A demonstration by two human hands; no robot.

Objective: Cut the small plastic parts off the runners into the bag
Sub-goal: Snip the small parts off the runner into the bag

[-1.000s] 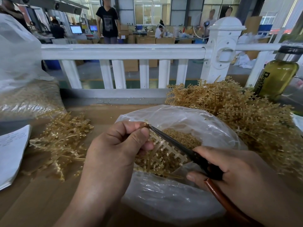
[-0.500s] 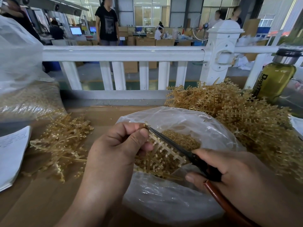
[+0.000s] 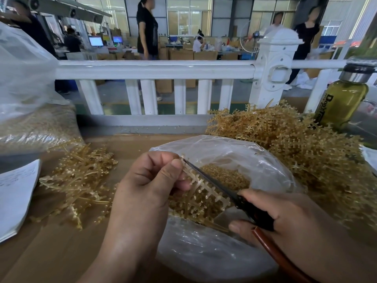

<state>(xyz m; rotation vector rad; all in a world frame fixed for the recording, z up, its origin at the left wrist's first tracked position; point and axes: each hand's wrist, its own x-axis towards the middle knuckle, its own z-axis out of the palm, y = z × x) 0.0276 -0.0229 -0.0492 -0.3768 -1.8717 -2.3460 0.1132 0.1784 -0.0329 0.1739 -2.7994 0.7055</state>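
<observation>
Mid-frame, my left hand (image 3: 151, 186) pinches the runner (image 3: 204, 193); right hand (image 3: 285, 221) fingers (image 3: 237, 227) wrap the scissors (image 3: 216, 184). The tip, just beside my thumb (image 3: 173, 172), could nick it.

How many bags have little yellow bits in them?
2. One open clear bag lies in the middle, close to the camera; one bigger full bag sits at the far left. Others may be hidden outside the view.

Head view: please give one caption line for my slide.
Left hand holds a runner over the open bag; right hand cuts it with scissors.
</observation>
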